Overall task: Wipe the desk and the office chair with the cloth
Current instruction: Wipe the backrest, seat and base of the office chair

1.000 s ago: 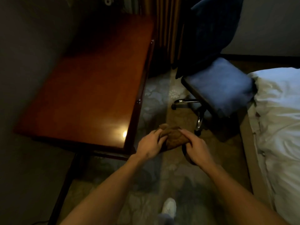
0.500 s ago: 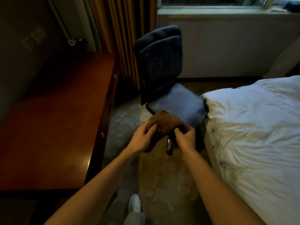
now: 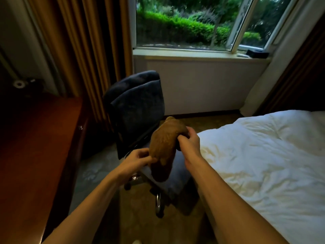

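Note:
A brown cloth (image 3: 164,143) hangs in the air in front of the dark blue office chair (image 3: 136,106), above its seat. My right hand (image 3: 189,143) grips the cloth's upper right part. My left hand (image 3: 139,158) pinches its lower left edge. The chair's backrest stands behind the cloth, and its seat and chrome base show below my hands. The reddish wooden desk (image 3: 40,143) runs along the left wall, away from both hands.
A bed with white bedding (image 3: 263,155) lies close on the right of the chair. Brown curtains (image 3: 91,55) hang behind the desk and chair. A window (image 3: 184,23) is at the back. Patterned carpet (image 3: 93,171) lies between desk and chair.
The view has swung up and right from the desk toward the chair and window. Both hands have lifted the cloth higher, and it now hangs stretched between them.

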Tool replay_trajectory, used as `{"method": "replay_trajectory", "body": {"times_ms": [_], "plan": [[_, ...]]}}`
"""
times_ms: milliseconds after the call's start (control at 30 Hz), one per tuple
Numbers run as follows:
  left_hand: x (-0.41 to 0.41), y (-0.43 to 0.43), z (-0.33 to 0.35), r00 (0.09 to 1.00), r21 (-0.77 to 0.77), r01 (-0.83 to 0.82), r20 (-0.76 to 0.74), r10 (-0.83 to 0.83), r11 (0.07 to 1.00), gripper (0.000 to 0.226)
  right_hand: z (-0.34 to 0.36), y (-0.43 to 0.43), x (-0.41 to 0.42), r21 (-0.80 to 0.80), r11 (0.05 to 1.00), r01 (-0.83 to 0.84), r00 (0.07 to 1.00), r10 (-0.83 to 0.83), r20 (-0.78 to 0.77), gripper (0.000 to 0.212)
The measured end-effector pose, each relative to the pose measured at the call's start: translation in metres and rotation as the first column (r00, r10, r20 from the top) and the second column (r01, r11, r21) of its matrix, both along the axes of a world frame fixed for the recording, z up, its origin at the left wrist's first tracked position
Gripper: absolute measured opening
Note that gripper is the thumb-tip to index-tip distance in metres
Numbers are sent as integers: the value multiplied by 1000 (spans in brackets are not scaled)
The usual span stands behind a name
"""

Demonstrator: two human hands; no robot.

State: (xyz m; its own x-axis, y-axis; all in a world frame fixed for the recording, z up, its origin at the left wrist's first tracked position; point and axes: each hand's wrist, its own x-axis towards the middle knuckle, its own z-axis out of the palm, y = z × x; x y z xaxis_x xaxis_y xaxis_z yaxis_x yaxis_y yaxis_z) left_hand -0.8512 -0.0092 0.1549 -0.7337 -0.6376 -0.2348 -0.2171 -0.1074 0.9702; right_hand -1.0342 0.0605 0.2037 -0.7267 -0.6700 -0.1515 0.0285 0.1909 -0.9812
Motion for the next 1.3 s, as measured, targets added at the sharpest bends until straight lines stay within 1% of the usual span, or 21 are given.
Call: {"method": "replay_trajectory", "body": {"times_ms": [100,167,200,233,300,333,367,467,600,700,767,800,867,900,1000,1033,1100,1167,1200,1233,1300], "plan": [[-28,-34,16,991,35,115,58,-117,993,47,13,-26,-15,-29,995,-100,989,96,-110,46],[-46,-55,20,984,-25,123,132,-119,992,57,17,-38,-25,-28,985,-170,969,162,-185,49],[-55,-65,18,984,-73,94,160,-82,993,66,18,-46,-31,-21,980,-197,956,187,-224,50],[-64,-75,17,987,-117,54,159,-35,992,80,20,-53,-37,-12,976,-216,944,206,-257,51],[-76,-92,15,998,-187,-8,53,18,982,108,23,-69,-50,-6,970,-244,920,230,-317,51],[-81,-100,14,1000,-231,-13,-3,13,973,112,25,-76,-55,9,966,-259,904,246,-350,51],[-85,-108,15,1000,-272,-13,-25,6,962,107,27,-83,-61,35,961,-276,885,268,-381,52],[-96,-127,21,997,-334,-62,26,75,940,79,30,-103,-75,110,923,-368,820,378,-430,57],[-103,-145,33,989,-273,-97,85,125,957,70,41,-134,-93,209,852,-480,678,512,-527,56],[-102,-152,40,981,-290,-107,126,149,951,66,44,-155,-104,244,844,-478,576,511,-638,56],[-102,-156,46,967,-399,-118,164,197,909,57,43,-167,-108,250,850,-464,530,493,-690,56],[-102,-157,48,948,-495,-129,194,254,859,49,42,-171,-108,238,853,-465,516,480,-710,56],[-99,-161,51,898,-673,-170,194,394,720,34,41,-180,-107,189,863,-467,513,439,-737,55],[-98,-162,53,891,-697,-192,171,420,691,29,40,-184,-105,165,870,-464,521,419,-744,55],[-96,-166,63,934,-594,-204,121,338,778,28,38,-192,-102,93,892,-442,597,370,-712,57],[-96,-169,66,937,-591,-196,121,326,783,29,37,-195,-101,85,900,-429,629,364,-687,60],[-94,-178,75,920,-642,-222,112,376,733,23,33,-202,-101,120,911,-394,684,378,-624,72],[-92,-189,84,882,-729,-256,93,462,635,13,28,-207,-101,170,913,-371,713,398,-578,86],[-91,-194,89,865,-759,-254,100,492,600,14,24,-208,-99,183,911,-371,727,407,-553,88],[-91,-200,93,855,-781,-238,113,506,577,16,22,-209,-97,189,907,-376,743,417,-523,85],[-92,-209,100,848,-836,-170,146,510,522,27,17,-212,-90,181,891,-416,795,453,-404,68]]}}
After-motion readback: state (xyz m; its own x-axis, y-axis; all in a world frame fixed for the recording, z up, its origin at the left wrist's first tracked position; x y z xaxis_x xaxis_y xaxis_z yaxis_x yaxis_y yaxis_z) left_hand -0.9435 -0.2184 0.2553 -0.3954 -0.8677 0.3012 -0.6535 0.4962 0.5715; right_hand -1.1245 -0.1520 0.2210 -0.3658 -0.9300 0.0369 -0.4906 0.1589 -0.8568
